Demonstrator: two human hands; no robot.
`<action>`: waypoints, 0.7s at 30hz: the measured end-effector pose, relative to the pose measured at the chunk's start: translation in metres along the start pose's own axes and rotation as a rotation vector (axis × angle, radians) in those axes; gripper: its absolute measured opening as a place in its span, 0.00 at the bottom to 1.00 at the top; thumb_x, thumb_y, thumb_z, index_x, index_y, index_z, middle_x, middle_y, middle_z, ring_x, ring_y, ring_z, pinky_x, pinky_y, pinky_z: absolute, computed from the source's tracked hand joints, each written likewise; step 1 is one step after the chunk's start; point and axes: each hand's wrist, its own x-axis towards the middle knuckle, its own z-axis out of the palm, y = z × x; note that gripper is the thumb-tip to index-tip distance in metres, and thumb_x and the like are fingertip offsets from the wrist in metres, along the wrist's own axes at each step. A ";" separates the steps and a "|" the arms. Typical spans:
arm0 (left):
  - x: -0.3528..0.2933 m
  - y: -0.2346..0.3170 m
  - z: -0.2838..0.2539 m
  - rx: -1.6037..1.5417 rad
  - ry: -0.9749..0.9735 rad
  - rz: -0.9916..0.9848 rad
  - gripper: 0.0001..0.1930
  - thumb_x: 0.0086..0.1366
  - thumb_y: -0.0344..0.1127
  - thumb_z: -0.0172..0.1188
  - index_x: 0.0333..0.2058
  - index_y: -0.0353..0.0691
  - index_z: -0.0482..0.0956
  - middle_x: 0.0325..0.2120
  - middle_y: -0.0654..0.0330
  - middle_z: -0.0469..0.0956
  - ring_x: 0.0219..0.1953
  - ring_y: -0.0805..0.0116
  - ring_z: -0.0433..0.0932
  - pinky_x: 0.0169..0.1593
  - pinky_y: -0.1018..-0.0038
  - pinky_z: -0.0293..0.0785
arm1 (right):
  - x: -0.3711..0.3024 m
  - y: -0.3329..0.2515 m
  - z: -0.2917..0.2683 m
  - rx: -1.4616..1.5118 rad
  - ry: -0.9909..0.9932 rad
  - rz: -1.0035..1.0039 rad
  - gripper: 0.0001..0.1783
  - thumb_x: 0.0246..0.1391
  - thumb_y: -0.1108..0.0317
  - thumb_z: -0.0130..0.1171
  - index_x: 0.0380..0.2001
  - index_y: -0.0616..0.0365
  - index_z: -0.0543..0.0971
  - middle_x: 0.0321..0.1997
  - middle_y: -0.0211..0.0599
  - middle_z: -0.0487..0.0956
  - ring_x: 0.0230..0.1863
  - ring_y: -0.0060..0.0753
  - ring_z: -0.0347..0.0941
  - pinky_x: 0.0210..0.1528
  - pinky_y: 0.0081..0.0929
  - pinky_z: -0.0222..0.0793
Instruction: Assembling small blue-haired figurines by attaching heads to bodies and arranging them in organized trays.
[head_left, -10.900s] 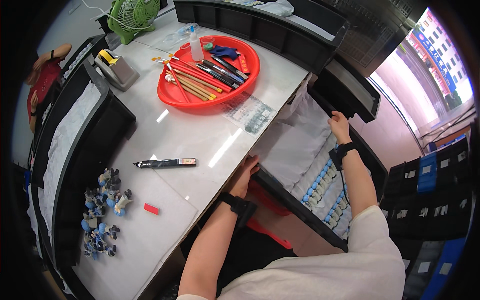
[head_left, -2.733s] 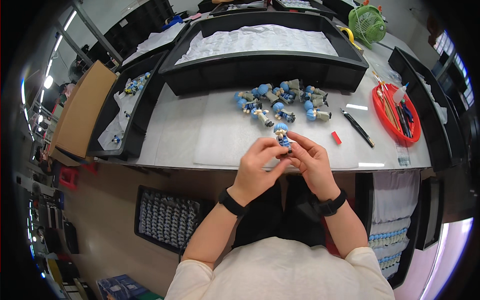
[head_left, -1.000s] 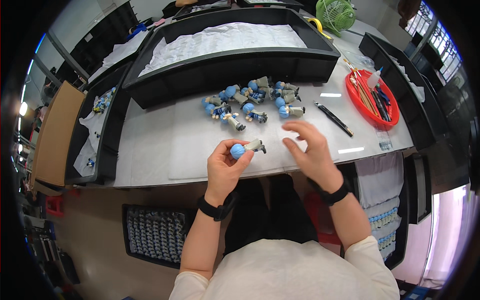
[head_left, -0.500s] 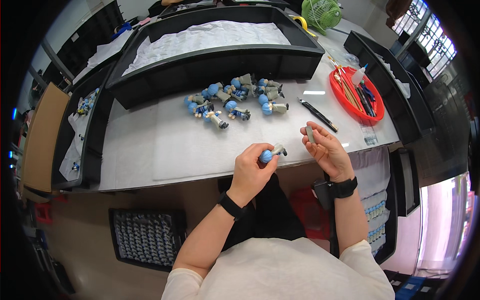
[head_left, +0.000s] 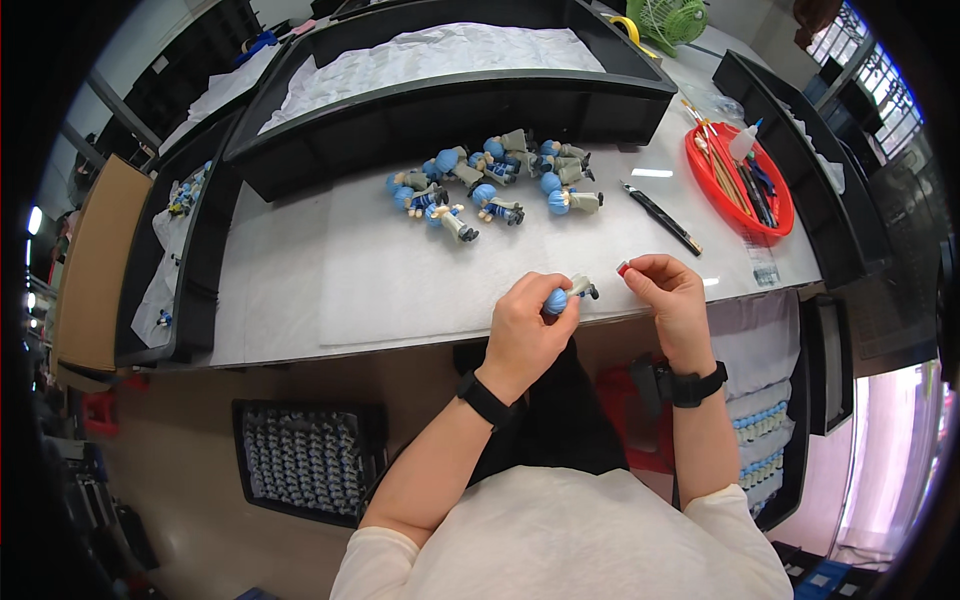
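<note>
Near the table's front edge my left hand [head_left: 532,315] is closed around a small figurine [head_left: 556,301] with a blue head and a pale grey body, its dark feet sticking out to the right. My right hand [head_left: 672,297], just right of it, pinches a small flat piece [head_left: 625,269] between thumb and fingertips; a red side with a pale edge shows, and the rest is covered by the fingers. The piece and the figurine are apart. Farther back lies a loose group of similar blue-headed figurines [head_left: 497,206], some in grey and some with blue parts.
A craft knife [head_left: 662,218] lies right of the figurines. Beyond it stands a red basket [head_left: 776,231] with brushes, pens and a bottle. Large black trays [head_left: 450,121] border the table at the back, left and right. A black tray of figurines [head_left: 310,455] is on the floor.
My right hand has turned from palm-up to fingers pointing left, so the small piece shows red instead of grey. My left hand still holds the figurine. The whole view has shifted slightly.
</note>
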 end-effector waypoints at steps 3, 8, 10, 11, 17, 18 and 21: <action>0.000 0.002 0.000 -0.008 -0.007 -0.016 0.06 0.50 0.26 0.59 0.29 0.34 0.74 0.22 0.59 0.71 0.18 0.73 0.69 0.22 0.80 0.66 | 0.001 0.002 0.009 -0.149 0.060 -0.100 0.06 0.44 0.75 0.61 0.28 0.64 0.77 0.28 0.31 0.77 0.31 0.17 0.71 0.35 0.14 0.65; 0.000 0.000 0.000 0.007 0.000 0.015 0.07 0.50 0.27 0.59 0.30 0.33 0.75 0.22 0.61 0.72 0.18 0.79 0.68 0.21 0.83 0.65 | 0.004 0.007 0.029 -0.192 0.121 -0.220 0.06 0.44 0.78 0.60 0.28 0.65 0.77 0.28 0.32 0.78 0.30 0.18 0.72 0.33 0.14 0.66; -0.001 -0.002 -0.001 0.007 0.006 0.013 0.07 0.50 0.27 0.60 0.30 0.34 0.75 0.21 0.61 0.72 0.18 0.78 0.68 0.21 0.82 0.65 | -0.002 0.007 0.041 -0.177 0.097 -0.229 0.07 0.43 0.79 0.60 0.29 0.65 0.77 0.28 0.34 0.78 0.29 0.18 0.72 0.33 0.14 0.67; -0.001 -0.001 -0.001 0.007 0.007 0.011 0.07 0.50 0.27 0.60 0.30 0.34 0.75 0.21 0.61 0.72 0.18 0.78 0.68 0.21 0.82 0.65 | -0.005 0.008 0.046 -0.177 0.096 -0.227 0.07 0.43 0.79 0.60 0.29 0.65 0.77 0.28 0.34 0.78 0.29 0.18 0.72 0.33 0.14 0.67; 0.002 -0.001 0.001 0.019 -0.005 0.044 0.07 0.49 0.26 0.59 0.29 0.33 0.75 0.21 0.59 0.72 0.18 0.75 0.69 0.22 0.80 0.65 | -0.002 0.019 0.048 -0.412 0.138 -0.363 0.11 0.40 0.80 0.60 0.32 0.62 0.77 0.23 0.33 0.78 0.23 0.16 0.71 0.25 0.14 0.63; 0.003 -0.002 0.001 0.006 0.002 0.032 0.07 0.49 0.26 0.59 0.29 0.33 0.75 0.20 0.58 0.72 0.18 0.74 0.69 0.22 0.80 0.65 | 0.002 0.019 0.048 -0.395 0.132 -0.362 0.11 0.40 0.80 0.60 0.32 0.62 0.77 0.22 0.32 0.77 0.22 0.15 0.70 0.24 0.13 0.62; 0.003 -0.003 -0.001 0.000 0.010 0.008 0.07 0.48 0.27 0.60 0.28 0.33 0.75 0.20 0.57 0.72 0.18 0.73 0.69 0.22 0.79 0.65 | 0.007 0.014 0.055 -0.391 0.173 -0.372 0.11 0.40 0.80 0.60 0.31 0.62 0.77 0.21 0.32 0.77 0.22 0.14 0.69 0.23 0.12 0.61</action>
